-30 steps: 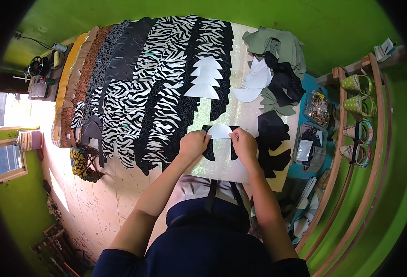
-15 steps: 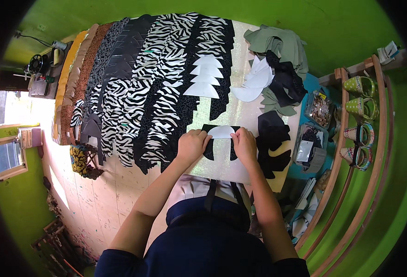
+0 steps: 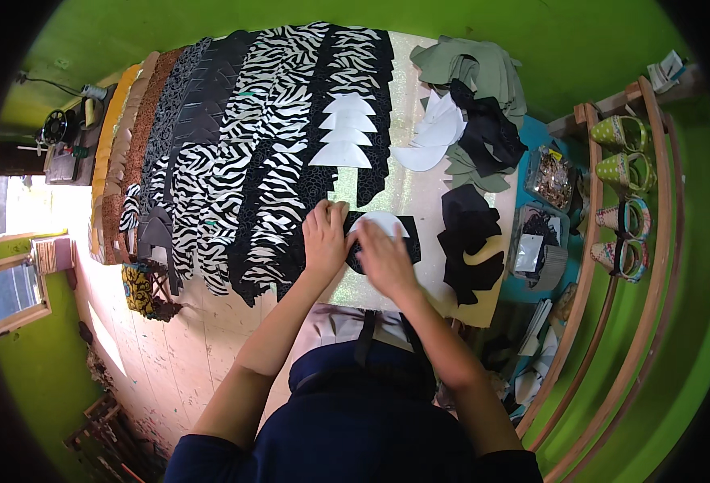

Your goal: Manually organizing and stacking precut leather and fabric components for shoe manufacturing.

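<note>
A white half-round piece (image 3: 380, 219) lies on a black shaped piece (image 3: 409, 229) near the table's front edge. Over these pieces my right hand (image 3: 384, 259) is spread flat, its fingertips smeared by motion at the white piece's lower edge. My left hand (image 3: 324, 241) rests just to the left, its fingers bent and slightly apart, beside the black piece's left edge. Nothing shows in its grasp. Farther back, several overlapping white half-rounds (image 3: 340, 153) lie on black patterned pieces (image 3: 377, 173). To their right, more white pieces (image 3: 427, 153) form a loose stack.
Long overlapping rows of zebra-striped pieces (image 3: 234, 173) cover the left of the table (image 3: 443, 266). Black cut pieces (image 3: 471, 241) and grey-green ones (image 3: 483, 68) lie at the right. Beyond stand plastic containers (image 3: 541, 249) and a wooden rack (image 3: 592, 322) with sandals (image 3: 622, 173).
My hands no longer hold the white half-round by its two ends; it now lies on the black piece. My right hand has moved left and spread over them. The view has shifted slightly.
</note>
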Motion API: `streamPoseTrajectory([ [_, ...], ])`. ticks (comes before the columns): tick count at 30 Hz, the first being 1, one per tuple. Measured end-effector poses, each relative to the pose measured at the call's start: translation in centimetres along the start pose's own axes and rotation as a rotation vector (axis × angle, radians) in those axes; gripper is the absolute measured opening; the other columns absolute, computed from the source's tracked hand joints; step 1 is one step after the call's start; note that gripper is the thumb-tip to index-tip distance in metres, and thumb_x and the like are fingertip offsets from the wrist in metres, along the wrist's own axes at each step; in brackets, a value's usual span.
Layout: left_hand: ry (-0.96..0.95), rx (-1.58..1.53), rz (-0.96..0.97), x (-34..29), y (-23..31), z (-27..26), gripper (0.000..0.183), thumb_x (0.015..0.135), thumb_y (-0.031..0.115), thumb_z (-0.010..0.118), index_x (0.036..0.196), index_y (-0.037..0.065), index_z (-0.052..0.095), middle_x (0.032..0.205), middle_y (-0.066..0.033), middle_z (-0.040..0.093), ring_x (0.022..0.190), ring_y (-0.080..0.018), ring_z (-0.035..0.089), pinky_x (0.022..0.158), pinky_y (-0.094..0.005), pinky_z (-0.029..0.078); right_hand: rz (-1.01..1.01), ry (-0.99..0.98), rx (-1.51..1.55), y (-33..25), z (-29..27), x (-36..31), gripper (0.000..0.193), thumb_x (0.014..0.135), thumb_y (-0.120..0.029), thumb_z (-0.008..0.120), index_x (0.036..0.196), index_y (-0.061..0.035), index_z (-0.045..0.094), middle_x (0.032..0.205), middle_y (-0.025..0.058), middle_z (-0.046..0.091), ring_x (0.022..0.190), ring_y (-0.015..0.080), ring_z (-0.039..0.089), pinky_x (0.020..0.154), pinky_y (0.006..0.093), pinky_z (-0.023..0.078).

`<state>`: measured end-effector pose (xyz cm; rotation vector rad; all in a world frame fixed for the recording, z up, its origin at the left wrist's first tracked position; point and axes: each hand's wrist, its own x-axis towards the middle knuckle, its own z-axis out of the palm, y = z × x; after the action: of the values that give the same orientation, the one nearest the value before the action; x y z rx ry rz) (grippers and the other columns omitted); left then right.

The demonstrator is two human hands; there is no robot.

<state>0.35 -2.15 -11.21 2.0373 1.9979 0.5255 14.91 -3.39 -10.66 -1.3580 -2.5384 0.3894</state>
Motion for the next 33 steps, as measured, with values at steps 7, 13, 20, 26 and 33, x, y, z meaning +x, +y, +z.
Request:
streamPoseTrajectory([
  [7,0.064,0.111,0.071,0.1,0.1,0.1,0.059,0.068,0.032,0.07,0.119,0.012,0.047,0.119,-0.012,0.043,0.11,-0.0293,0.04,0.091,-0.0403,0.032,0.217,-0.056,-0.006,0.6,0.7,-2.6,0.067,0.085,-0.033,0.051,0.137,-0.0003,0.024,0.138,0.0061,0.038,0.127,0.0158,0.036,0.105,0.0401,0.024],
  [13,-0.003,0.092,0.14,0.3,0.0,0.0,0.053,0.071,0.027,0.068,0.118,0.013,0.048,0.12,-0.0102,0.044,0.11,-0.0283,0.042,0.091,-0.0397,0.033,0.339,-0.023,0.007,0.1,0.6,-3.1,0.066,0.087,-0.032,0.05,0.136,0.0022,0.022,0.137,0.0068,0.039,0.126,0.0169,0.038,0.105,0.0436,0.023],
  [20,-0.039,0.036,0.234,0.4,-0.2,-0.2,0.044,0.075,0.017,0.062,0.117,0.013,0.049,0.117,-0.0062,0.049,0.107,-0.0238,0.047,0.089,-0.036,0.036,0.454,0.078,-0.025,0.7,0.6,-4.1,0.064,0.086,-0.025,0.052,0.133,0.0064,0.023,0.133,0.0083,0.045,0.122,0.0222,0.042,0.105,0.0452,0.024],
  [26,-0.009,0.038,0.475,1.7,0.1,-0.8,0.053,0.073,0.006,0.054,0.125,0.013,0.043,0.117,-0.0066,0.049,0.1,-0.0231,0.051,0.085,-0.0343,0.041,0.528,0.123,0.188,1.4,-1.2,-1.0,0.042,0.078,-0.009,0.056,0.118,-0.0018,0.045,0.113,0.0147,0.054,0.109,0.0317,0.048,0.095,0.0448,0.034],
  [33,-0.193,-0.028,0.463,2.6,-0.3,0.0,0.048,0.074,0.005,0.055,0.12,0.01,0.044,0.092,-0.0113,0.052,0.081,-0.0276,0.055,0.069,-0.0366,0.047,0.442,0.193,0.034,2.8,-0.6,0.8,0.042,0.07,-0.006,0.058,0.111,-0.0047,0.049,0.105,0.0109,0.052,0.102,0.0296,0.047,0.089,0.043,0.034],
])
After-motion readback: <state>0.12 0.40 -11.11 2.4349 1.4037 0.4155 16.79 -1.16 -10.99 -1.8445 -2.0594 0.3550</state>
